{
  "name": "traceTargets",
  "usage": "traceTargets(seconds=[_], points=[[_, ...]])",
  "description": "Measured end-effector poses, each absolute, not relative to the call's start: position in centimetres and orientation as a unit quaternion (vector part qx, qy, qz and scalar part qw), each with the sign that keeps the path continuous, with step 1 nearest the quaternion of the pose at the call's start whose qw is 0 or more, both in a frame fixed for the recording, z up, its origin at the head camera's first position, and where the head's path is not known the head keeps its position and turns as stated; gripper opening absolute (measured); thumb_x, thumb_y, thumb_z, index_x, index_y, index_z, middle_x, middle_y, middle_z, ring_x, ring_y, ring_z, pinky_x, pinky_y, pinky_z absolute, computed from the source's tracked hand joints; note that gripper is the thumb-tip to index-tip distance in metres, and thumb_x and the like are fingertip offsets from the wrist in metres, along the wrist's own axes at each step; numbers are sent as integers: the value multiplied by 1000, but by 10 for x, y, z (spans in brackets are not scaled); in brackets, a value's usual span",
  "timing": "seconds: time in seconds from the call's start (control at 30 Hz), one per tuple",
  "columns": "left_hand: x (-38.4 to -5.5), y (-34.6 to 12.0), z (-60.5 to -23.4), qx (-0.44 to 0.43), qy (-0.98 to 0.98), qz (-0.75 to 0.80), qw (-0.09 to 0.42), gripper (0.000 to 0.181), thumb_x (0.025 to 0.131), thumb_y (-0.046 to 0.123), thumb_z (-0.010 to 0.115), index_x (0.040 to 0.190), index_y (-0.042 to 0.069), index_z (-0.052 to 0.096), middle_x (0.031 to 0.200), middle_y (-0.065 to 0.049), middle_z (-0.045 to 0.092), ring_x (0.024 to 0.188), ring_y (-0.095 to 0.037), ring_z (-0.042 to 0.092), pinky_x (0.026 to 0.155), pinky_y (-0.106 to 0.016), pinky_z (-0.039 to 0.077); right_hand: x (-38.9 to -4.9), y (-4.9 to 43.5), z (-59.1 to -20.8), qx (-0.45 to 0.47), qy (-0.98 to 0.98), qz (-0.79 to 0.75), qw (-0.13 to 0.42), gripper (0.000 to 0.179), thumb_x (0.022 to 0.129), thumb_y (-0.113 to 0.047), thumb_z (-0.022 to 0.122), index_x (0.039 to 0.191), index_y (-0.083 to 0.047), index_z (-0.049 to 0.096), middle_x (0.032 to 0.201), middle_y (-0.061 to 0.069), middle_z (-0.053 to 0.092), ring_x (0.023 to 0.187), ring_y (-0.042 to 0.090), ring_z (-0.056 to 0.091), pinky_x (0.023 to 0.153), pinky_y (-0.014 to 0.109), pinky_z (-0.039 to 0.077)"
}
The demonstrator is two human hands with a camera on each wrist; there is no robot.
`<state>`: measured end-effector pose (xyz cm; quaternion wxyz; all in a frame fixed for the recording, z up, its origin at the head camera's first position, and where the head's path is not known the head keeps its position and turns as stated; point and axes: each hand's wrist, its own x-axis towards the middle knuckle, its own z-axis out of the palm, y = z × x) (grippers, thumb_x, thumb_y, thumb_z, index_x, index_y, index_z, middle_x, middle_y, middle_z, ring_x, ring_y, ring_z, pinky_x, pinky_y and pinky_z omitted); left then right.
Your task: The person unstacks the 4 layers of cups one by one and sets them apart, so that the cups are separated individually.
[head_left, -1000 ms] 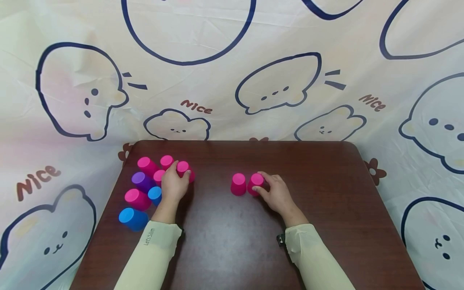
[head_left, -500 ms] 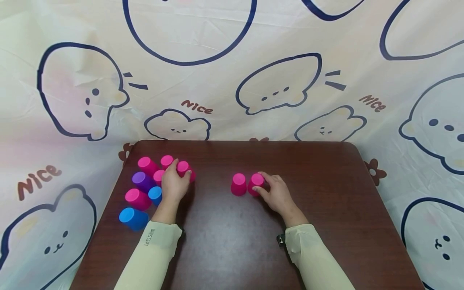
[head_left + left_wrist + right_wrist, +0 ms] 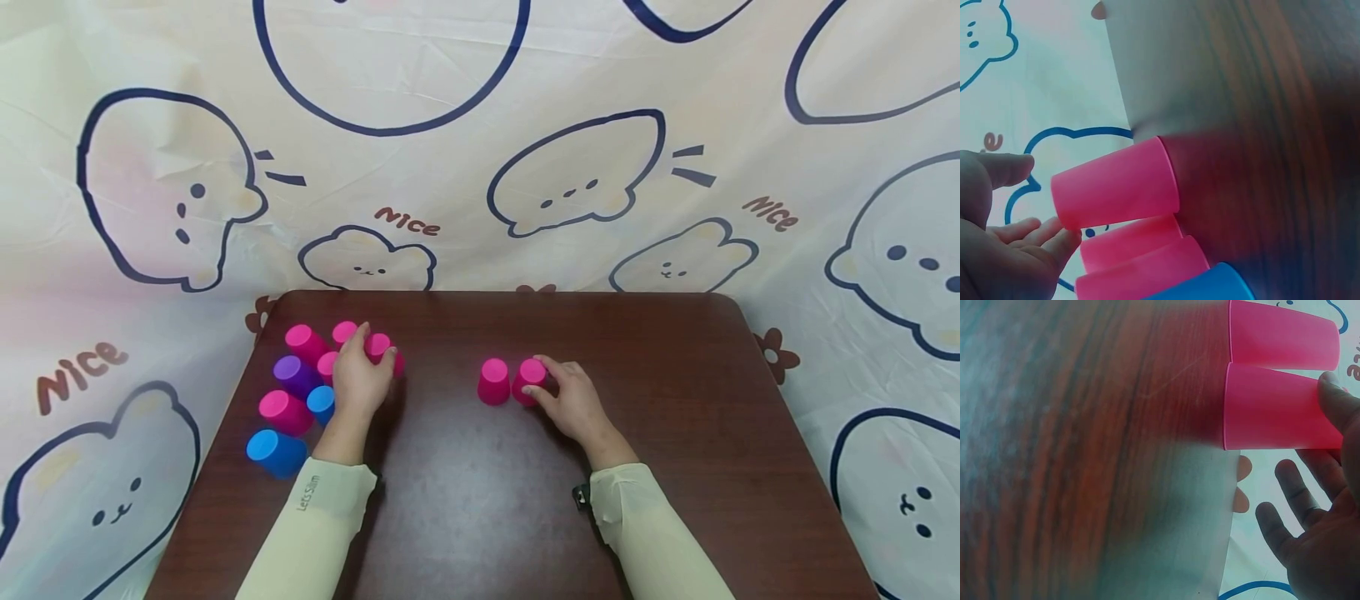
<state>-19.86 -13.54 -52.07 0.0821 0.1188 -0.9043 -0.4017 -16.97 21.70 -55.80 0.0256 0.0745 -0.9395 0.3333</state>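
Two pink cups stand upside down side by side near the middle of the table. My right hand (image 3: 577,404) pinches the right cup (image 3: 529,379) between thumb and index finger; its other fingers are spread in the right wrist view. The left cup (image 3: 493,382) stands beside it. At the left, my left hand (image 3: 362,379) reaches around another upturned pink cup (image 3: 1116,187). In the left wrist view its thumb (image 3: 1013,170) is apart from the cup, and its fingertips lie at or just beside the cup's base; contact is unclear.
Left of the left hand stand several more upturned cups: pink ones (image 3: 285,412), a purple cup (image 3: 296,375), a small blue cup (image 3: 321,404) and a larger blue cup (image 3: 276,453). A printed cloth (image 3: 465,167) hangs behind the brown table (image 3: 465,517).
The left hand has shifted very slightly, its thumb lying a little higher beside the cup. My right hand and the two middle cups keep their places.
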Motion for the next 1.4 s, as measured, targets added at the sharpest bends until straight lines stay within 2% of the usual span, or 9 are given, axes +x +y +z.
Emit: traceTargets(seconds=[0.33,0.6,0.9,1.4], points=[[-196,-128,-509,110,-904,-398,108,79,91,26,80,158,12,42,154,-14,51,141,-39,48,102,-58,53,-170,216,-557,72,-940,332,22,63,90,-40,81,146,-22,58,129,8,70,122,28,56,100,53,53],[-190,-117,-501,79,-902,-409,109,80,89,26,82,158,12,43,154,-14,50,142,-40,47,98,-57,55,-169,216,-556,66,-939,337,14,64,90,-41,81,147,-24,58,129,7,69,122,27,56,99,52,54],[-185,-104,-504,30,-909,-408,77,83,88,34,83,159,17,42,157,-10,48,144,-37,46,101,-55,54,-169,216,-556,67,-939,337,14,66,90,-41,81,148,-22,57,130,7,69,122,28,55,99,53,54],[-184,-86,-514,-43,-913,-405,24,90,82,38,87,158,19,43,158,-11,46,144,-38,44,102,-60,52,-170,218,-557,73,-939,336,14,65,90,-43,81,148,-24,57,130,5,69,122,26,56,100,51,54]])
